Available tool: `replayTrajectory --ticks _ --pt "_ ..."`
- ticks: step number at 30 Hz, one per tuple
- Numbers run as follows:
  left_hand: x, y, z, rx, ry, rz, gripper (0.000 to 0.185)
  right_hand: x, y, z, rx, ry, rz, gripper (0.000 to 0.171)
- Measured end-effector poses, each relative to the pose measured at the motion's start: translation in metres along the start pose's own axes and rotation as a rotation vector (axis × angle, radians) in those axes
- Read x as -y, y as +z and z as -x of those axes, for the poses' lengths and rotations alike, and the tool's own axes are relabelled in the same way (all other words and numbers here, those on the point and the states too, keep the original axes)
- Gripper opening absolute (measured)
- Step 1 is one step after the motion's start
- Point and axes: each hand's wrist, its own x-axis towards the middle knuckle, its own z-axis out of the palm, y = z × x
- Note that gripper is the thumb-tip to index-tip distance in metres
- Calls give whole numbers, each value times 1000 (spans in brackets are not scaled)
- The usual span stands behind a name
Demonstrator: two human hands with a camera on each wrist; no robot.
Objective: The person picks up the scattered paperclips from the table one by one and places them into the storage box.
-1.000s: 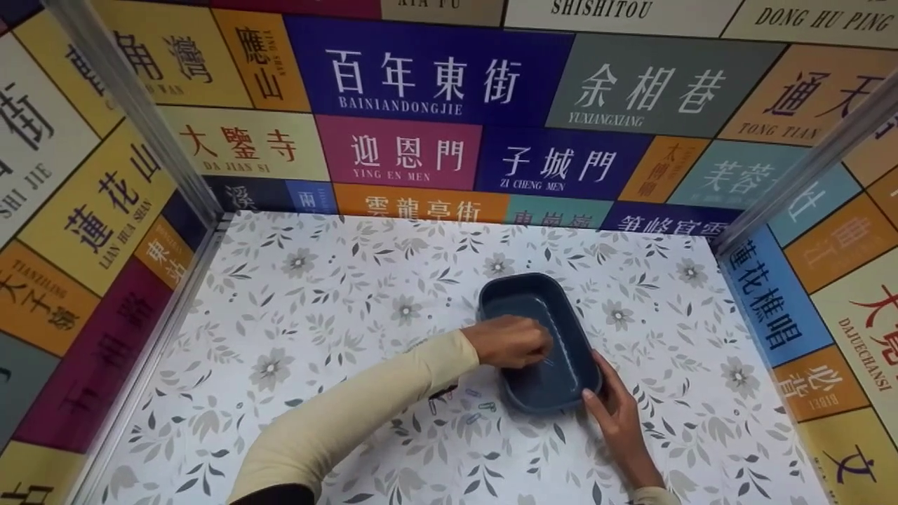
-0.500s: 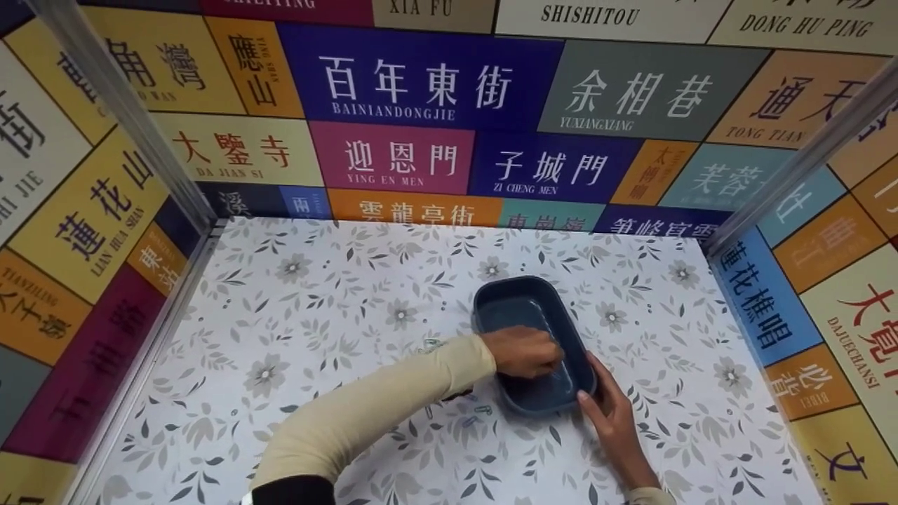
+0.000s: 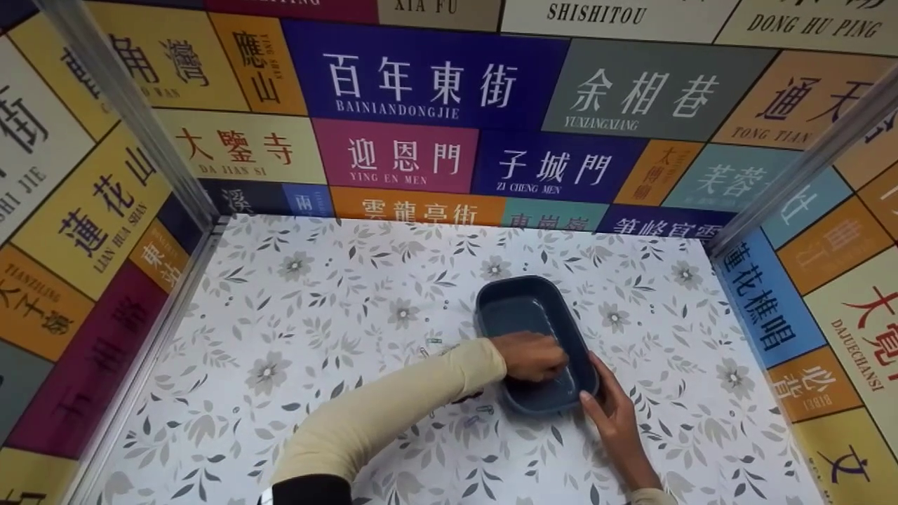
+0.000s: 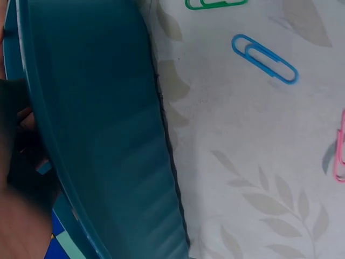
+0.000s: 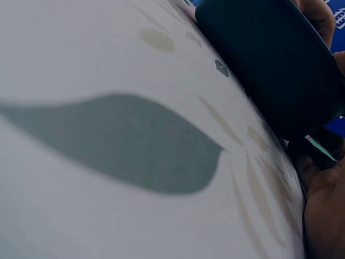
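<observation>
Paper clips [image 3: 477,414] left of tray [image 3: 515,305] — touching none

floral tablecloth [image 3: 316,337] — sign-covered walls [image 3: 421,77] behind.
</observation>
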Motion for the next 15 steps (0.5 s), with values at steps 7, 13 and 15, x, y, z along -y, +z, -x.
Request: replayTrajectory --ticks 7,13,15 --pt "-7 4 -12 21 38 -17 15 0 1 1 -6 30 20 66" --pt "-11 6 -18 45 26 -38 13 1 1 0 -6 6 10 65" --pt "-12 7 -18 49 21 -40 13 1 0 1 -1 7 18 64"
